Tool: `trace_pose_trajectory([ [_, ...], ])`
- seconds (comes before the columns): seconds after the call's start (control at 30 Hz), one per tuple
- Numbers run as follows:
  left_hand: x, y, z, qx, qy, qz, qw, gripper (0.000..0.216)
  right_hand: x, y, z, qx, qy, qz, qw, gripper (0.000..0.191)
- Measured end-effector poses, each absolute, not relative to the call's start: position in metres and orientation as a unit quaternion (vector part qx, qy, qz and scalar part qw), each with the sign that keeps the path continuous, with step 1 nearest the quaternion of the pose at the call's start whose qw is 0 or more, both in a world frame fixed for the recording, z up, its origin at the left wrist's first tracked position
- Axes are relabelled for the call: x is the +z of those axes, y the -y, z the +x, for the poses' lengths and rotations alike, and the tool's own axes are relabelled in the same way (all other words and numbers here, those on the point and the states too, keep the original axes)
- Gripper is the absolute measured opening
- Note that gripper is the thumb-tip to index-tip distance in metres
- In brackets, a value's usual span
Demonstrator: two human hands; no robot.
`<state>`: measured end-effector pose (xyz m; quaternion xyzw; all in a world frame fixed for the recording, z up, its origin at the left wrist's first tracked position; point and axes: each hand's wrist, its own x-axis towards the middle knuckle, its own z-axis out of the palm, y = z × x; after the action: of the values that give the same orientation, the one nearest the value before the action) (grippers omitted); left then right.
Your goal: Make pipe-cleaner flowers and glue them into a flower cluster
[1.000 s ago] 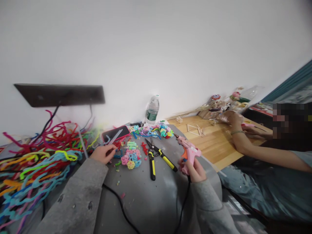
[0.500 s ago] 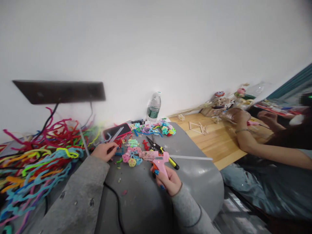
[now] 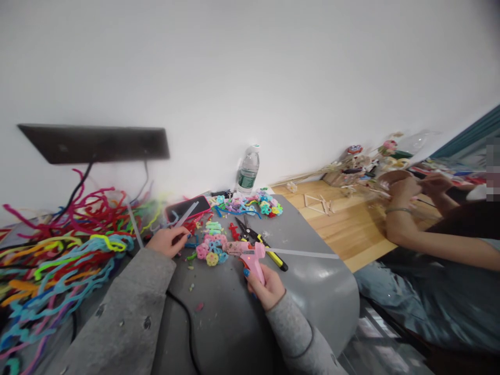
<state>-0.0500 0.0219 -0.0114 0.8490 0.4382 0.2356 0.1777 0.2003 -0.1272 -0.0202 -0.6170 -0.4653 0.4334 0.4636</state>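
My right hand (image 3: 265, 284) grips a pink glue gun (image 3: 248, 254) with its nozzle pointing left at a cluster of small pipe-cleaner flowers (image 3: 211, 250) on the grey table (image 3: 234, 317). A clear glue stick (image 3: 308, 253) juts out of the gun's back to the right. My left hand (image 3: 170, 241) rests curled on the table just left of the flowers, fingers closed on a small blue and red piece that I cannot make out. Black and yellow pliers (image 3: 261, 245) lie behind the gun.
A heap of coloured pipe cleaners (image 3: 58, 255) fills the left. A phone (image 3: 186, 208), a water bottle (image 3: 247, 172) and more flowers (image 3: 250, 204) lie at the back. To the right another person's hands (image 3: 406, 190) work over a wooden table (image 3: 344, 224).
My right hand has carried the glue gun from the table's right side to the middle and turned its nozzle left towards the flowers. The left hand has barely moved.
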Motion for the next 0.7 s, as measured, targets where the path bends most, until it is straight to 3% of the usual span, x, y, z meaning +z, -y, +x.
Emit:
trace_pose_trajectory([
  [0.7, -0.0105, -0.0214, -0.0492, 0.224, -0.440, 0.850, 0.182, 0.033, -0.0208, 0.1261, 0.2034, 0.394, 0.510, -0.629, 0.434, 0.035],
])
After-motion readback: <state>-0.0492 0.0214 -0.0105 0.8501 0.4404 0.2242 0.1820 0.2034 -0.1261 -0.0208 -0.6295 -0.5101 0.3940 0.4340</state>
